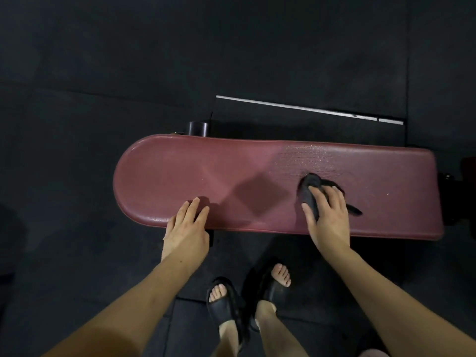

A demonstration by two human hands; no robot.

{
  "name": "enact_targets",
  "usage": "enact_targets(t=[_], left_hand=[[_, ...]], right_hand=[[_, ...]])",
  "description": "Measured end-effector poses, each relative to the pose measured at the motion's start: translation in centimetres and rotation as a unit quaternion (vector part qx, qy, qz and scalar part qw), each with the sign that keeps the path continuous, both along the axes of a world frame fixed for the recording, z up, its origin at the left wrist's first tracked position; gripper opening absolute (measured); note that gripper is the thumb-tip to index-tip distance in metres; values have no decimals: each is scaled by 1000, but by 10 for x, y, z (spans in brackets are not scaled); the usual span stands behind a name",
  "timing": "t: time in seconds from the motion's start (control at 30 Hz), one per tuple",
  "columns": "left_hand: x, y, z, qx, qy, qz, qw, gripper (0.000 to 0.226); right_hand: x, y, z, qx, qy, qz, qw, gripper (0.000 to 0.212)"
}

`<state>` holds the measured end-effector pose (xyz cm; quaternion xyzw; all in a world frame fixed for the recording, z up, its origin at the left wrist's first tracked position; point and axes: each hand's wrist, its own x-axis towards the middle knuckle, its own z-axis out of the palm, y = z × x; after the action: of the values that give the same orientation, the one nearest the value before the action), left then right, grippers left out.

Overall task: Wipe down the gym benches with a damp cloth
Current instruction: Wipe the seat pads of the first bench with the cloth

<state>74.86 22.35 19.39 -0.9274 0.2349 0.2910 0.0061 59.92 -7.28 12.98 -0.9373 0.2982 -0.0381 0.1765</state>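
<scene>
A dark red padded gym bench point(206, 173) lies across the middle of the view, rounded at its left end. My right hand point(328, 217) presses a dark grey cloth point(309, 193) onto the pad right of centre, thumb curled round the cloth's left side. Wet streaks glisten on the pad just beyond the cloth. My left hand point(188, 225) rests flat on the bench's near edge, fingers straight, holding nothing.
Black rubber floor mats surround the bench. A black cylindrical frame part point(198, 128) sticks out behind the pad's left end, and a white floor strip point(309, 108) runs behind it. My feet in black sandals point(226, 302) stand just in front of the bench.
</scene>
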Motion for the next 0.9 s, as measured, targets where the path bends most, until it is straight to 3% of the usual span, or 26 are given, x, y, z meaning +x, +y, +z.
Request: enact_targets(t=[0.1, 0.17, 0.33, 0.47, 0.7, 0.8, 0.9], left_hand=[[-4, 2, -3, 4, -12, 0, 1000, 67], [-6, 7, -5, 8, -17, -15, 1000, 70], [-12, 22, -7, -4, -14, -19, 1000, 67], [-24, 19, -4, 3, -11, -41, 999, 65], [-46, -31, -11, -53, 13, -86, 995, 64], [-49, -45, -12, -52, 22, -74, 996, 63], [-50, -52, -13, -47, 23, -66, 996, 62]], right_hand=[[15, 22, -2, 7, 10, -100, 995, 47], [39, 60, -1, 0, -12, -100, 995, 45], [83, 179, 7, 44, -10, 90, 995, 43], [44, 138, 4, 15, -12, 199, 980, 50], [-78, -5, -3, 7, -2, -57, 998, 41], [-55, 15, -9, -19, -13, -111, 994, 39], [-6, 45, -7, -21, -17, -99, 995, 39]])
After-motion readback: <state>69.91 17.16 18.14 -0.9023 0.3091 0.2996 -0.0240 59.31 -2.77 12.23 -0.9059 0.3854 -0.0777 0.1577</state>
